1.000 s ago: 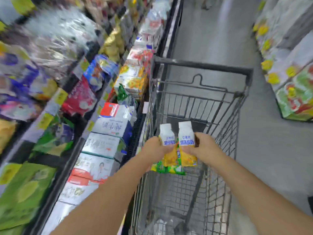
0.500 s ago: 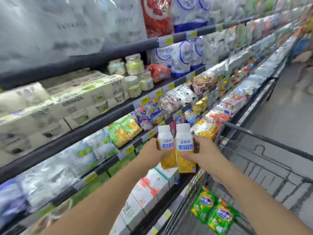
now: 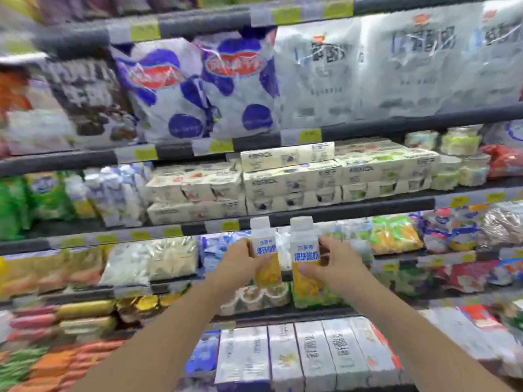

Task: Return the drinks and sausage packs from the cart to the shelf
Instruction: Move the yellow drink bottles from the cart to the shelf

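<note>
I hold two small drink cartons upright in front of the shelves; each is white on top with blue lettering and yellow below. My left hand (image 3: 240, 263) grips the left carton (image 3: 264, 250) from its left side. My right hand (image 3: 335, 265) grips the right carton (image 3: 305, 253) from its right side. The two cartons stand side by side with a narrow gap, level with the dark shelf rail (image 3: 339, 213) and the row of bagged goods below it. The cart and the sausage packs are out of view.
Stocked shelves fill the view: cream yogurt multipacks (image 3: 283, 179) on the middle shelf, large white and blue bags (image 3: 203, 89) above, white drink boxes (image 3: 311, 355) at the bottom, orange and red tube packs (image 3: 70, 321) lower left. The picture is blurred at the edges.
My view has swung left from the cart to face the shelves squarely. Both hands have kept their cartons, now raised in front of the shelf.
</note>
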Available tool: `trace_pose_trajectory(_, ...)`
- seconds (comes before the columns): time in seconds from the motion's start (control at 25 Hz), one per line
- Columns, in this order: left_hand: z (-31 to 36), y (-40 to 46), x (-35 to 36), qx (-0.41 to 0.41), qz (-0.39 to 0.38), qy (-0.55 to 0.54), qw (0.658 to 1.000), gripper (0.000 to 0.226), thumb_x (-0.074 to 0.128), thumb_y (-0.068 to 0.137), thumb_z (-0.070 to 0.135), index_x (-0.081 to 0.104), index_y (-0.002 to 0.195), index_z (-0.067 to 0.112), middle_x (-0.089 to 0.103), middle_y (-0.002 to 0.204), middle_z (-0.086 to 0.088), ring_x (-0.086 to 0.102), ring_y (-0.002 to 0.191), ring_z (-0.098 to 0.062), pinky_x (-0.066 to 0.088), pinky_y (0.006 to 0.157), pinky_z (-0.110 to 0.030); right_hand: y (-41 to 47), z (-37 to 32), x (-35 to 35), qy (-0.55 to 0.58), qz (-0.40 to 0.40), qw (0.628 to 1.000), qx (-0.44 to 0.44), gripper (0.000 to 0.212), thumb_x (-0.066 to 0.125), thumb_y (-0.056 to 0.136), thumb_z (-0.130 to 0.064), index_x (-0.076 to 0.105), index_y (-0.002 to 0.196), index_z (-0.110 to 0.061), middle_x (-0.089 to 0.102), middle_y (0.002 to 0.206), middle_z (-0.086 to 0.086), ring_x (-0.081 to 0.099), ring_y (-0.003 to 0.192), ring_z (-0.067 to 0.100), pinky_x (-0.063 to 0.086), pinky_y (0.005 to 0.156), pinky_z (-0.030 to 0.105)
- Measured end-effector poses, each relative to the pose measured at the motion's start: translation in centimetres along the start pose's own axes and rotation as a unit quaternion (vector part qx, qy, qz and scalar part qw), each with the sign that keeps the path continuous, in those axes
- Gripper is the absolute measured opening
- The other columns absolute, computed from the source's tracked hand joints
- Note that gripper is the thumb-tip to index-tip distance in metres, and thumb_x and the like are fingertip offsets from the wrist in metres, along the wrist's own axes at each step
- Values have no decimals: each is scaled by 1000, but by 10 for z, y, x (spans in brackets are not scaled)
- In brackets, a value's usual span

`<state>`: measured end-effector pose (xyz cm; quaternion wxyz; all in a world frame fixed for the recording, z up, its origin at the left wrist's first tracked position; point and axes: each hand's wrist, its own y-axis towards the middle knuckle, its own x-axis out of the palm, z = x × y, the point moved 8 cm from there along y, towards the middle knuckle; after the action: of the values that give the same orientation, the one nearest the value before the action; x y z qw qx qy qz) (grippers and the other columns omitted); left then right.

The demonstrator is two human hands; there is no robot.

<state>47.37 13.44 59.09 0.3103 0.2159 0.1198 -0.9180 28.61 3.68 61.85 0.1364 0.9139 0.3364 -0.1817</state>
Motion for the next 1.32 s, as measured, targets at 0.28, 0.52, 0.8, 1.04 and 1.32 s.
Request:
trace_pose_trajectory(0.28,-112,-22,-213,-25,101,-21,994,27,74,86,28,61,107,17,72,103,0,69,93,-15,58,82,-35,39,-106,221,-12,-100,994,-42,33,82,76,-14,69,105,-21,70,86,-12,65,75,5,53,68,20)
trace_pose_trajectory(0.52,-167,-21,-362,-17,137,-39,990,28,74,86,28,61,108,18,71,105,3,68,92,-11,57,75,-27,66,-183,365,-28,-110,991,-63,31,81,78,-20,66,102,-29,68,90,-11,65,82,12,55,70,29)
trace_pose_trajectory(0.8,-195,22,-450,-25,192,-36,980,32,75,85,26,59,110,16,69,103,-1,68,92,-18,56,69,-33,128,-234,439,-21,-76,991,-104,30,79,81,-18,61,102,-29,66,94,-9,61,86,4,51,75,27)
trace_pose_trajectory(1.04,-186,57,-490,-22,241,-33,970,34,75,85,22,60,115,14,70,105,-2,67,95,-20,56,88,-43,185,-255,470,-38,-35,988,-147,32,80,78,-23,64,105,-25,65,102,0,63,92,16,54,81,38)
trace_pose_trajectory(1.32,-187,113,-513,-9,240,-27,970,49,79,81,20,59,126,17,70,111,0,66,100,-19,55,90,-41,222,-248,500,-60,10,989,-138,40,77,81,-17,57,113,-27,56,106,-5,56,101,17,50,88,38)
